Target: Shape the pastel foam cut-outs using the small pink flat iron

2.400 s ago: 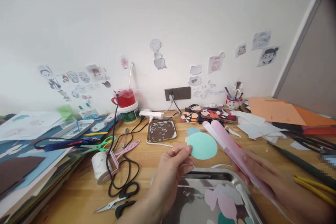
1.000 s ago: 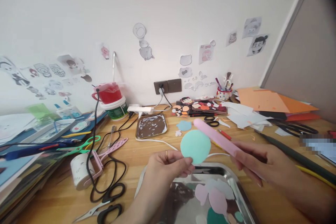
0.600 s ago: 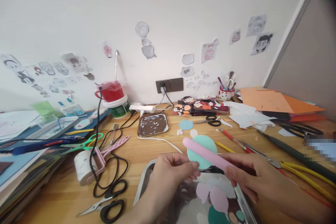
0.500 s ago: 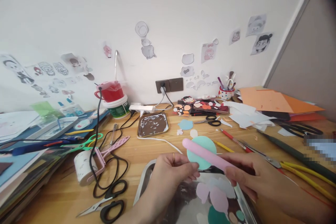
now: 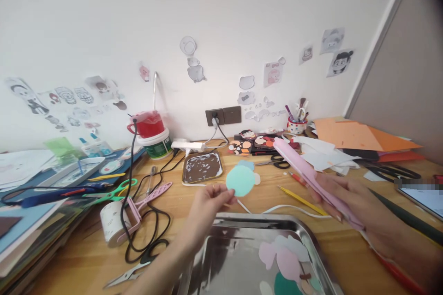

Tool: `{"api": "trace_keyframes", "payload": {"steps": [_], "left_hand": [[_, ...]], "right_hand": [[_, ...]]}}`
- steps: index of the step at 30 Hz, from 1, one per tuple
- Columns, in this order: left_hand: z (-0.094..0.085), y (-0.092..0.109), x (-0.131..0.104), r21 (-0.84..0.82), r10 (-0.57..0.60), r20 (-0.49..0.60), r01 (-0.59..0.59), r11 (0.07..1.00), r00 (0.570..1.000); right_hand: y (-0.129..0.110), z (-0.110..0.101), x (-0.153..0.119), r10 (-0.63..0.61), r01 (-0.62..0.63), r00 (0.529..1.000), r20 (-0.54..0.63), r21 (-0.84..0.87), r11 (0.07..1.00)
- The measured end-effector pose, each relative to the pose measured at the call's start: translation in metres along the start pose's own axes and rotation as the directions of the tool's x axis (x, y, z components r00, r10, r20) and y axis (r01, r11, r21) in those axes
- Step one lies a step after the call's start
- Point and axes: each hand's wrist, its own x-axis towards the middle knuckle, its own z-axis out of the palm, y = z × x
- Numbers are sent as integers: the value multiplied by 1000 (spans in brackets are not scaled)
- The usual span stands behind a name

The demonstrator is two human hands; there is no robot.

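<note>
My left hand [image 5: 212, 203] pinches the lower edge of a mint-green paper disc [image 5: 241, 179], held up over the wooden table behind the metal tray [image 5: 256, 222]. My right hand [image 5: 341, 198] is wrapped round a pink hair-iron-like tool [image 5: 297, 161], its long end tilted up and to the left, apart from the disc. Below the hands, the tray holds pale pink cutouts [image 5: 288, 262], a dark green piece [image 5: 287, 283] and other paper shapes. A light blue cutout [image 5: 246, 165] shows partly behind the disc.
Black-handled scissors [image 5: 128, 274] and tangled black cable lie left of the tray. A pink roller [image 5: 116, 223] stands nearby. A brown-coated small tray [image 5: 203, 167] is at the back. A yellow pencil [image 5: 302, 199] and white cord lie behind the metal tray. Orange paper [image 5: 349, 136] is stacked back right.
The pink tool has moved right, away from the disc, and now points more upward. My left hand has carried the disc left and slightly up. More of the metal tray shows.
</note>
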Motion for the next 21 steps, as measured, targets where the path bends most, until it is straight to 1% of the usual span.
{"api": "trace_keyframes", "payload": {"steps": [2, 4, 5, 6, 9, 12, 14, 17, 21], "left_hand": [[-12, -3, 13, 151, 67, -35, -61, 987, 997], [-22, -9, 25, 311, 127, -40, -108, 944, 991], [-26, -12, 30, 416, 174, -23, -149, 897, 984], [-28, -16, 35, 531, 225, 22, -202, 823, 974], [-27, -25, 45, 612, 257, 70, -245, 752, 964], [-20, -27, 52, 684, 264, 127, -277, 675, 956], [-15, -26, 57, 734, 260, 172, -300, 610, 950], [-9, -22, 62, 795, 226, 267, -346, 499, 937], [-7, -13, 65, 835, 184, 395, -436, 336, 900]], "right_hand": [[-2, 2, 0, 20, -19, 1000, -23, 44, 999], [-2, 5, 0, 42, -41, 999, -24, 50, 998], [-2, 6, 0, 45, -44, 999, -16, 48, 998], [-2, 7, 1, 42, -42, 999, -2, 48, 998], [1, 7, 2, 36, -40, 998, 59, 61, 997], [5, 6, 2, 34, -41, 995, 98, 66, 997], [7, 5, 2, 23, -31, 992, 123, 64, 997], [9, 4, 3, 29, -36, 989, 143, 48, 998], [3, 5, 2, 33, -39, 990, 140, 38, 999]]}}
